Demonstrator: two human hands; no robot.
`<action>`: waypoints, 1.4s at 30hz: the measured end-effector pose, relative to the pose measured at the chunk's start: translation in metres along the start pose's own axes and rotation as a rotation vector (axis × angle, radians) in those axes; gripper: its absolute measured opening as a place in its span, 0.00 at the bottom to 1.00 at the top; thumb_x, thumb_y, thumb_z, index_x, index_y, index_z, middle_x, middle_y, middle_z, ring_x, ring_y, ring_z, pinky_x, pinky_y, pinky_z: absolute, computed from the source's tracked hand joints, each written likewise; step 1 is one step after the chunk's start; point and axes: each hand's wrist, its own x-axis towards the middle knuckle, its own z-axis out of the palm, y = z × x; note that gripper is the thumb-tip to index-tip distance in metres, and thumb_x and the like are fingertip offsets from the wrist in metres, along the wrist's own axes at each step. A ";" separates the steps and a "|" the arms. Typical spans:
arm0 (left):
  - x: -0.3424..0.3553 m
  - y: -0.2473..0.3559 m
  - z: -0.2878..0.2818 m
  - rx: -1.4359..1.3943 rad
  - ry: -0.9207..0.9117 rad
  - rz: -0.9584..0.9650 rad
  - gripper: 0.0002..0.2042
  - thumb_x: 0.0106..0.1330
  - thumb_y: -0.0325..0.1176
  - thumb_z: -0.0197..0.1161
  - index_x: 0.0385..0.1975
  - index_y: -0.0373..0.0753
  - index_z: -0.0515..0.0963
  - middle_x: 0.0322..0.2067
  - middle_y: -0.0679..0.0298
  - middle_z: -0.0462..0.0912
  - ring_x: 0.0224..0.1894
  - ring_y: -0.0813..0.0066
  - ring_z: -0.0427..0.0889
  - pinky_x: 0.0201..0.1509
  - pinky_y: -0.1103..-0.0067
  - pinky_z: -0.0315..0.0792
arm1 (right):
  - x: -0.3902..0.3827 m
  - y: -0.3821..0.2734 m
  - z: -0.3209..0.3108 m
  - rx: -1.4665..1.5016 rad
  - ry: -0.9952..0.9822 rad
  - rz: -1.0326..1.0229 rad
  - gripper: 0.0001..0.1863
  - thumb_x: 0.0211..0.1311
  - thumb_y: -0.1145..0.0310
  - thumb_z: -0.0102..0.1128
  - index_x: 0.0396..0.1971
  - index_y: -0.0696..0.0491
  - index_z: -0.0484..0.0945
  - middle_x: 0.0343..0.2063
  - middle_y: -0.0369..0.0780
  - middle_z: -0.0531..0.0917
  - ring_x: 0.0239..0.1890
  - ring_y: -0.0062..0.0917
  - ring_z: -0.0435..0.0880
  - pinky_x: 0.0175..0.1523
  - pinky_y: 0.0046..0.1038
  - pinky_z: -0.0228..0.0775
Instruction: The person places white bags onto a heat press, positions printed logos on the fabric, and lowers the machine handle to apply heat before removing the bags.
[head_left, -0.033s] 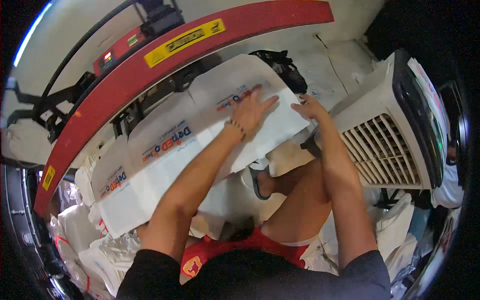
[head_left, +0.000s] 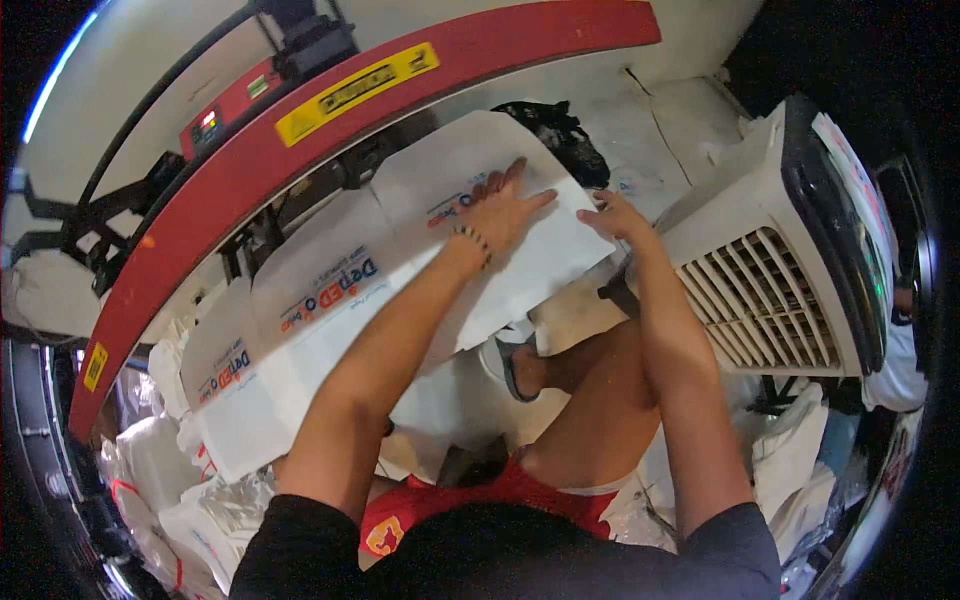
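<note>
Three white printed sheets, of cloth or paper I cannot tell which, lie side by side in a slanted row beneath a raised red press. They bear blue and red print. On the right sheet [head_left: 475,150] my left hand [head_left: 495,215] rests flat with its fingers spread. At that sheet's right edge is my right hand [head_left: 620,218]; its thumb touches the sheet and stands apart from the forefinger. The middle sheet [head_left: 320,235] and the left sheet [head_left: 215,345] lie beyond my left forearm, with no hand on them.
The curved red press edge [head_left: 200,190] hangs over the far side of the sheets. A white air cooler [head_left: 760,290] stands close to my right arm. A black plastic bag [head_left: 560,135] lies behind the right sheet. White bundles [head_left: 155,450] are piled at lower left.
The view has shifted very slightly. Both hands stay in nearly the same places on the right sheet.
</note>
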 end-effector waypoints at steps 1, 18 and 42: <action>0.019 -0.010 0.006 -0.029 -0.101 -0.006 0.17 0.64 0.33 0.56 0.51 0.58 0.80 0.68 0.54 0.61 0.64 0.45 0.68 0.60 0.55 0.70 | -0.003 -0.001 0.002 0.023 0.001 -0.019 0.49 0.46 0.49 0.78 0.65 0.59 0.66 0.52 0.52 0.80 0.48 0.36 0.82 0.49 0.33 0.75; 0.059 -0.130 0.030 -0.478 0.591 -0.601 0.12 0.62 0.39 0.64 0.38 0.37 0.80 0.35 0.53 0.84 0.40 0.59 0.84 0.44 0.67 0.76 | 0.005 0.022 0.000 -0.139 0.208 -0.217 0.35 0.41 0.48 0.78 0.42 0.59 0.76 0.31 0.42 0.81 0.35 0.29 0.79 0.40 0.31 0.73; -0.167 0.024 -0.070 -1.583 0.525 -0.880 0.20 0.60 0.33 0.72 0.50 0.31 0.78 0.42 0.56 0.85 0.41 0.70 0.84 0.44 0.75 0.79 | -0.140 -0.006 -0.007 0.796 -0.035 -0.079 0.32 0.68 0.70 0.59 0.67 0.57 0.56 0.57 0.47 0.75 0.51 0.35 0.82 0.53 0.39 0.80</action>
